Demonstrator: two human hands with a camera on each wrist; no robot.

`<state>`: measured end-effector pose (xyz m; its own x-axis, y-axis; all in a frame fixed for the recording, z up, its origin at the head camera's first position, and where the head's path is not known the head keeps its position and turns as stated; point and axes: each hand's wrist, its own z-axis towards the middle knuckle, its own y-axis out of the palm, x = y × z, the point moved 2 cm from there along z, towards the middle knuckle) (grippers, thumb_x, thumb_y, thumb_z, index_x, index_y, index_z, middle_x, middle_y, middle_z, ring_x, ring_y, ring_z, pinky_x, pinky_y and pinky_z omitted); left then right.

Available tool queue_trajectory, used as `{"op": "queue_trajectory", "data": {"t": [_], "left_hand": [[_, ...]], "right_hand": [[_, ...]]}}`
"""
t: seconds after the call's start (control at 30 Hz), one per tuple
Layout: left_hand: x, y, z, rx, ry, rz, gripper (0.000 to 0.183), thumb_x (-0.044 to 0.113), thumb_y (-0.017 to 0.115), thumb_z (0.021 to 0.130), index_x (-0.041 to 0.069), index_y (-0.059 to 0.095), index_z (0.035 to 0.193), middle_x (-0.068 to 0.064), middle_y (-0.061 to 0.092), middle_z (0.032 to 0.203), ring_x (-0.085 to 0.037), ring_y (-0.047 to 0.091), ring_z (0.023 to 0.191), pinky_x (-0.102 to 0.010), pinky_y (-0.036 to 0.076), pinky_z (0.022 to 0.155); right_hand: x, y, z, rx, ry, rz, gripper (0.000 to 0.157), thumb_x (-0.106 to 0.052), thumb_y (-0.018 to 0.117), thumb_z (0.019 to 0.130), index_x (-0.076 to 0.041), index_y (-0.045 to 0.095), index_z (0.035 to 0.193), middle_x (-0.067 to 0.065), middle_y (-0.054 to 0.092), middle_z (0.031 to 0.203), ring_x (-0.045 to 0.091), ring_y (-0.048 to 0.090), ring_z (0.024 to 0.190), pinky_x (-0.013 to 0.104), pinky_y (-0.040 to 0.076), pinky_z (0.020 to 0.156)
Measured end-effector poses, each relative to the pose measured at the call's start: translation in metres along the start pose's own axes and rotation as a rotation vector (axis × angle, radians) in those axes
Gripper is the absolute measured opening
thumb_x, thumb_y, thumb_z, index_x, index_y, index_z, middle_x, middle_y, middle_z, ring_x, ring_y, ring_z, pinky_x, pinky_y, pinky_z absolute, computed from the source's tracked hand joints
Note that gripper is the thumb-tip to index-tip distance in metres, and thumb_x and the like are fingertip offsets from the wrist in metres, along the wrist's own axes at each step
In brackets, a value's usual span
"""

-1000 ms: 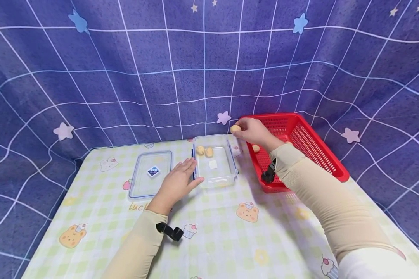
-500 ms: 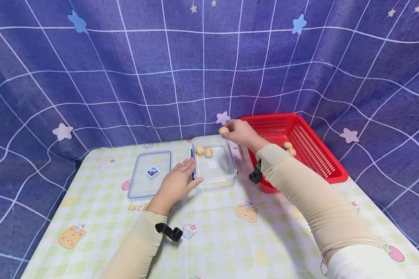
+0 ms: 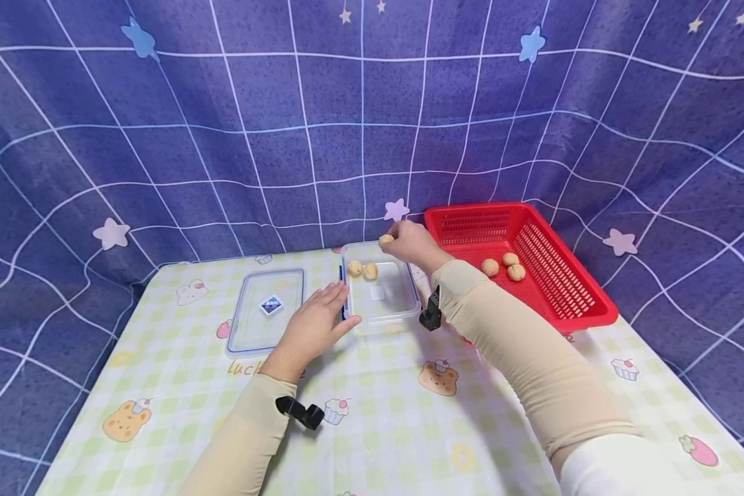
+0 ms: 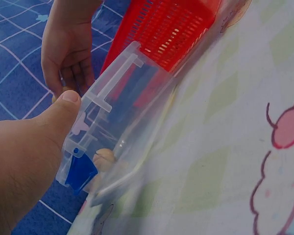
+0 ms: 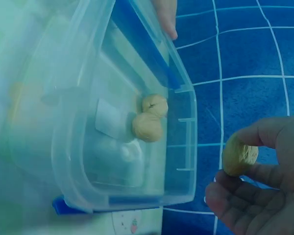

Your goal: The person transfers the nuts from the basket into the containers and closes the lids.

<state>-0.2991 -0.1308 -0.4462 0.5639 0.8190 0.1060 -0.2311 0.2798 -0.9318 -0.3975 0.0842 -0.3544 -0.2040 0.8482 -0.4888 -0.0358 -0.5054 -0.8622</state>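
My right hand (image 3: pixel 412 244) pinches a walnut (image 5: pixel 239 155) between thumb and fingers, above the far right part of a clear plastic box (image 3: pixel 384 319). Inside the box, two walnuts (image 5: pixel 148 126) lie together near the far left corner. My left hand (image 3: pixel 315 322) is at the box's left side, fingers extended and palm down. Its thumb (image 4: pixel 68 100) lies at the rim in the left wrist view. A blue clip (image 4: pixel 81 172) shows on that side of the box.
A red perforated basket (image 3: pixel 564 265) stands right of the box, with several walnuts (image 3: pixel 490 267) visible in it; my right forearm crosses its near left part. The clear lid (image 3: pixel 266 334) with a blue seal lies left. Behind the table hangs a blue curtain (image 3: pixel 322 151).
My right hand has carried the walnut leftward from the basket's edge to over the box. More walnuts in the basket have come into sight. My left hand has stayed in place.
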Motion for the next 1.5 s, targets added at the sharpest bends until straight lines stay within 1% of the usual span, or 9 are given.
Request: {"op": "queue_trajectory", "data": {"t": [0.2,0.4,0.5,0.7,0.8,0.93,1.1,1.3,1.5], "left_hand": [[-0.001,0.001,0.0,0.0,-0.009,0.004,0.078,0.063,0.038,0.088,0.002,0.04,0.137,-0.011,0.037,0.142,-0.022,0.028,0.133,-0.037,0.018,0.111],[0.0,-0.001,-0.001,0.002,-0.009,-0.004,0.077,0.062,0.039,0.089,0.002,0.041,0.137,-0.012,0.037,0.142,-0.022,0.028,0.133,-0.037,0.018,0.111],[0.0,-0.001,-0.001,0.004,-0.007,-0.008,0.076,0.061,0.041,0.089,0.002,0.041,0.137,-0.012,0.038,0.142,-0.023,0.029,0.133,-0.037,0.018,0.111],[-0.001,0.001,-0.001,0.008,-0.001,0.002,0.076,0.061,0.04,0.089,0.002,0.041,0.137,-0.012,0.037,0.142,-0.023,0.029,0.133,-0.037,0.019,0.111],[-0.002,0.002,-0.001,0.007,-0.004,0.008,0.077,0.061,0.039,0.089,0.002,0.04,0.138,-0.011,0.037,0.143,-0.023,0.028,0.133,-0.037,0.018,0.111],[-0.002,0.003,-0.001,0.0,-0.006,0.016,0.078,0.063,0.037,0.089,0.003,0.039,0.139,-0.011,0.036,0.143,-0.022,0.027,0.134,-0.037,0.017,0.111],[-0.002,0.003,0.0,0.001,0.001,0.011,0.078,0.063,0.038,0.089,0.003,0.039,0.139,-0.011,0.036,0.143,-0.023,0.027,0.134,-0.037,0.017,0.111],[-0.002,0.004,0.0,0.0,0.007,0.007,0.078,0.063,0.037,0.089,0.002,0.038,0.139,-0.012,0.035,0.143,-0.024,0.027,0.133,-0.038,0.017,0.111],[-0.004,0.005,0.0,-0.014,-0.009,0.013,0.079,0.064,0.034,0.088,0.004,0.036,0.14,-0.009,0.032,0.145,-0.022,0.025,0.134,-0.037,0.015,0.112]], "right_hand": [[-0.002,0.009,0.001,0.006,0.085,-0.029,0.018,-0.03,0.059,0.078,-0.014,0.066,0.082,0.002,0.061,0.077,0.021,0.053,0.074,0.032,0.044,0.062],[-0.004,0.02,-0.001,-0.006,0.14,0.007,0.022,-0.033,0.058,0.08,-0.013,0.063,0.07,0.004,0.058,0.071,0.021,0.052,0.07,0.031,0.042,0.057],[-0.003,0.026,-0.001,0.01,0.141,0.011,0.026,-0.033,0.06,0.081,-0.013,0.057,0.064,0.003,0.054,0.066,0.021,0.05,0.067,0.03,0.041,0.056],[0.002,0.04,0.001,0.04,0.103,-0.061,0.033,-0.03,0.058,0.081,-0.014,0.047,0.054,0.0,0.045,0.054,0.019,0.044,0.058,0.03,0.038,0.051],[0.002,0.047,0.001,0.039,0.113,-0.063,0.029,-0.029,0.058,0.082,-0.012,0.052,0.058,0.003,0.052,0.059,0.021,0.048,0.059,0.032,0.042,0.054],[0.001,0.056,0.003,0.037,0.168,-0.102,0.021,-0.027,0.055,0.083,-0.008,0.06,0.075,0.008,0.061,0.079,0.024,0.055,0.072,0.036,0.048,0.063],[0.001,0.067,0.008,0.054,0.191,-0.198,0.026,-0.023,0.051,0.087,-0.001,0.061,0.097,0.014,0.062,0.1,0.027,0.06,0.088,0.042,0.052,0.075],[0.001,0.072,0.01,0.068,0.201,-0.221,0.022,-0.02,0.051,0.087,-0.004,0.065,0.091,0.014,0.064,0.099,0.029,0.062,0.087,0.042,0.052,0.074],[0.0,0.078,0.008,0.04,0.16,-0.273,0.015,-0.014,0.053,0.085,-0.006,0.066,0.086,0.012,0.066,0.092,0.028,0.063,0.083,0.04,0.054,0.069]]}}
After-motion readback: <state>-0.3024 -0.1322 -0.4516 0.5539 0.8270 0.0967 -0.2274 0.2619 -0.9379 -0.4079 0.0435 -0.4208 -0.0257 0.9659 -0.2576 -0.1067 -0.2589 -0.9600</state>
